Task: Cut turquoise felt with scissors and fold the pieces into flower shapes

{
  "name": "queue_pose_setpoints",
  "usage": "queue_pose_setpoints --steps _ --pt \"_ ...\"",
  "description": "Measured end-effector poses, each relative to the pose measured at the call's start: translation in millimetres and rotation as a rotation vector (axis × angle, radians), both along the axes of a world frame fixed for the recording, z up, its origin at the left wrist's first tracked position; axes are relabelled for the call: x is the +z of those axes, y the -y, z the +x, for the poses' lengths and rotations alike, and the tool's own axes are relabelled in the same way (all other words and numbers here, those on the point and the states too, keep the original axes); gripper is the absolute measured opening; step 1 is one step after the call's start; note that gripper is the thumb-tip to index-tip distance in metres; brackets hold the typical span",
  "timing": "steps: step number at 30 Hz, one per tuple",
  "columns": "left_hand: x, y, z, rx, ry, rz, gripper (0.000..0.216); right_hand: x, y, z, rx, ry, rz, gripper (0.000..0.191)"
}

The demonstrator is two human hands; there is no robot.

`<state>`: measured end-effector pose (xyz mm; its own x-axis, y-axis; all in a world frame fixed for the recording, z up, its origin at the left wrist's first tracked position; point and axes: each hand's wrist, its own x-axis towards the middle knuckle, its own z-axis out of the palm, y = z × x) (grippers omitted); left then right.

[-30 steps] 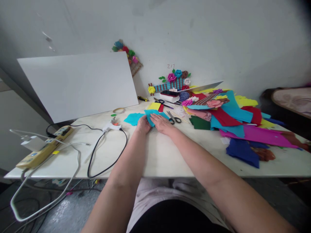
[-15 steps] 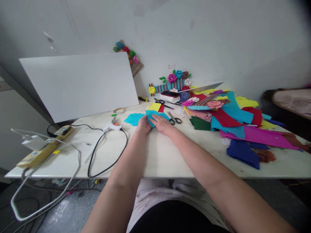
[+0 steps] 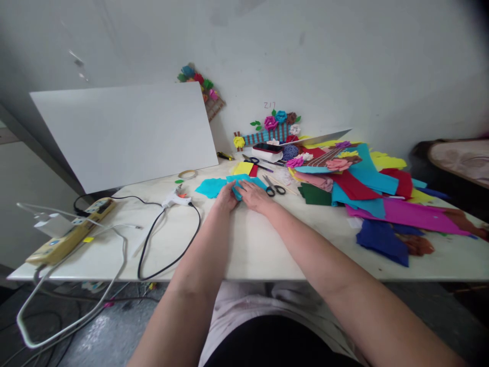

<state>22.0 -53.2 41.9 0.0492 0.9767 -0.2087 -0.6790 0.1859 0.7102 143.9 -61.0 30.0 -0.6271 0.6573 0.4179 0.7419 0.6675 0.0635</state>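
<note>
Between my hands is a piece of turquoise crepe paper (image 3: 237,179), its upper edge showing beyond my fingers. My left hand (image 3: 228,197) is closed on the paper's left side, fingers curled and partly hidden. From the right, my right hand (image 3: 255,195) pinches the same paper with its fingers bent over it; the thumb is hard to see. More turquoise paper pieces (image 3: 211,188) lie flat just left of my left hand. Black-handled scissors (image 3: 275,189) rest to the right of my right hand. A yellow paper square (image 3: 243,168) lies beyond them.
A white glue gun (image 3: 177,199) with a looping black cord lies left, near a yellow power strip (image 3: 72,229). Coloured crepe paper (image 3: 367,193) is heaped at right. A white board (image 3: 126,135) leans on the wall. A phone (image 3: 268,148) lies on a white box at the back.
The paper's upper edge has shifted slightly left and down between my fingers. Both hands stay in nearly the same place, with small finger movements.
</note>
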Motion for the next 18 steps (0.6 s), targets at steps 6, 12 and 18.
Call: queue_pose_setpoints --steps 6,12,18 --pt "1.3 0.3 -1.7 -0.029 0.036 -0.011 0.013 -3.4 -3.6 0.6 0.002 -0.041 -0.024 0.043" --pt "-0.1 0.6 2.4 0.000 0.012 -0.048 0.006 -3.7 -2.6 -0.7 -0.015 -0.050 0.001 0.041" --pt "-7.3 -5.5 3.8 -0.021 0.014 -0.024 0.010 -1.0 1.3 -2.4 -0.037 -0.020 0.020 0.042"
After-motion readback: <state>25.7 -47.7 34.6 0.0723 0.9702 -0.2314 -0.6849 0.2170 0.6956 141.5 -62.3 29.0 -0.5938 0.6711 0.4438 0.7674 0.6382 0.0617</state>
